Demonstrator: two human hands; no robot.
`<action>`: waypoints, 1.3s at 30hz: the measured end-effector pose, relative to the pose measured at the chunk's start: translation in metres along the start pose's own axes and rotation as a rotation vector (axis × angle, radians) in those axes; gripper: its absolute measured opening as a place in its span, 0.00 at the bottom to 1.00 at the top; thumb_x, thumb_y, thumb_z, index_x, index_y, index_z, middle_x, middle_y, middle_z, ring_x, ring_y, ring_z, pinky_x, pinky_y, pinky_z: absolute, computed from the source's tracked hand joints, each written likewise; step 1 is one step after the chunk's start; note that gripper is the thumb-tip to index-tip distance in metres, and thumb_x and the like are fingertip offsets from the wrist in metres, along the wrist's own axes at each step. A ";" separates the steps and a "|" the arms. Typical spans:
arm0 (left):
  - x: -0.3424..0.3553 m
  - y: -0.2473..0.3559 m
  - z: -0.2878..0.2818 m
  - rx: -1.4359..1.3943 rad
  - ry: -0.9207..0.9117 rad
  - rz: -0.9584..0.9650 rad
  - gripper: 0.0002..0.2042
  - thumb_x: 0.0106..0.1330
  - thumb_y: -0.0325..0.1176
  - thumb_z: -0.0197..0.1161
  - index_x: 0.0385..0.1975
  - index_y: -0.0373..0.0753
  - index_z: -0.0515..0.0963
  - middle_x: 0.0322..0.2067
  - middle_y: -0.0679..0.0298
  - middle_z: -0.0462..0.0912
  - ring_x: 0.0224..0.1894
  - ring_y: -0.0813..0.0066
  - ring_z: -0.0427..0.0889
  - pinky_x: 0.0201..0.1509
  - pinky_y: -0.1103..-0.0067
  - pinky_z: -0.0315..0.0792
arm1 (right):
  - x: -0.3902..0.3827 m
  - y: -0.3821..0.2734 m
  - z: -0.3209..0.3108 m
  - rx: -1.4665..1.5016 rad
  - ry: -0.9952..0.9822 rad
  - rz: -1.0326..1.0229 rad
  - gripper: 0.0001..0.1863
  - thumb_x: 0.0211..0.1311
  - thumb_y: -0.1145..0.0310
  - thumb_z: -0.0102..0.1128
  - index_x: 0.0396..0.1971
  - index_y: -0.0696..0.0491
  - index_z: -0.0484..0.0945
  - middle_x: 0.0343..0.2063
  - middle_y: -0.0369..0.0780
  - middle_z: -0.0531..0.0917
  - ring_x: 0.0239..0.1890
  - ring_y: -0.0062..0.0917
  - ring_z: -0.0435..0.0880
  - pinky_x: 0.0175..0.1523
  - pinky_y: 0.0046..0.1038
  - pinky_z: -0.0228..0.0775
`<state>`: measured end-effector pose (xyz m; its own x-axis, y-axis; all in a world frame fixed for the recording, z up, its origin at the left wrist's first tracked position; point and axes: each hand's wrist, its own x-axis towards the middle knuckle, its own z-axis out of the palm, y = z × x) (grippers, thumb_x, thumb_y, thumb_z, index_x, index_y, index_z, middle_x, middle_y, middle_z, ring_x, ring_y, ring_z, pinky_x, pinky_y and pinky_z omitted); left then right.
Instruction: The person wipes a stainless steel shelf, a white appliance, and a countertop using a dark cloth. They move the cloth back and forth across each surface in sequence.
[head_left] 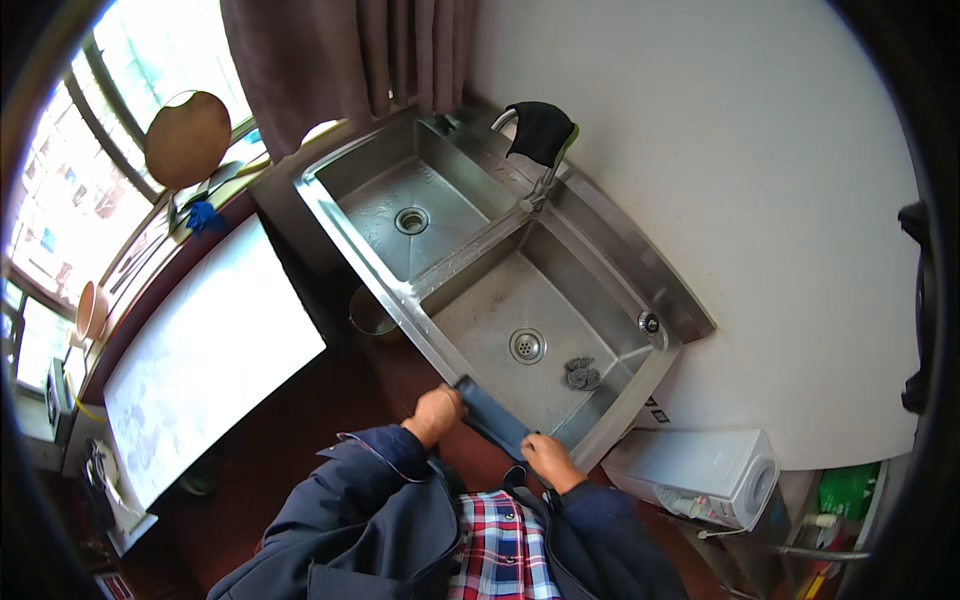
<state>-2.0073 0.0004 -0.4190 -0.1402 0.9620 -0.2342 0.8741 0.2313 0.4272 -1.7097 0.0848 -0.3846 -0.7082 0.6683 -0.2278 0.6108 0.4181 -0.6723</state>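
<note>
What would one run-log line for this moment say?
left hand: grips dark cloth | right hand: grips other end | place: sink front rim

Open room inside both basins of the steel double sink (600, 255), blocked in the near basin only by a scouring pad (582, 374) beside the drain. Passage along the front rim taken up by a dark cloth (492, 415) stretched between both hands. Rear access narrowed by the faucet (538, 178), draped with a black cloth (541, 131), close against the wall.

The person wears a dark navy jacket, open over a red, white and blue plaid shirt.
</note>
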 end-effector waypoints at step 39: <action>0.080 -0.177 -0.144 -0.039 0.261 0.225 0.12 0.65 0.42 0.67 0.28 0.39 0.83 0.30 0.52 0.85 0.38 0.50 0.87 0.41 0.60 0.82 | 0.157 -0.151 0.007 0.117 -0.201 0.129 0.14 0.70 0.60 0.62 0.40 0.57 0.86 0.30 0.53 0.87 0.38 0.52 0.86 0.45 0.44 0.77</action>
<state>-2.2402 0.0577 -0.3876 -0.0648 0.9929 0.0992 0.8787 0.0097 0.4772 -1.9158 0.1220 -0.3235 -0.6903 0.5708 -0.4446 0.6639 0.2556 -0.7028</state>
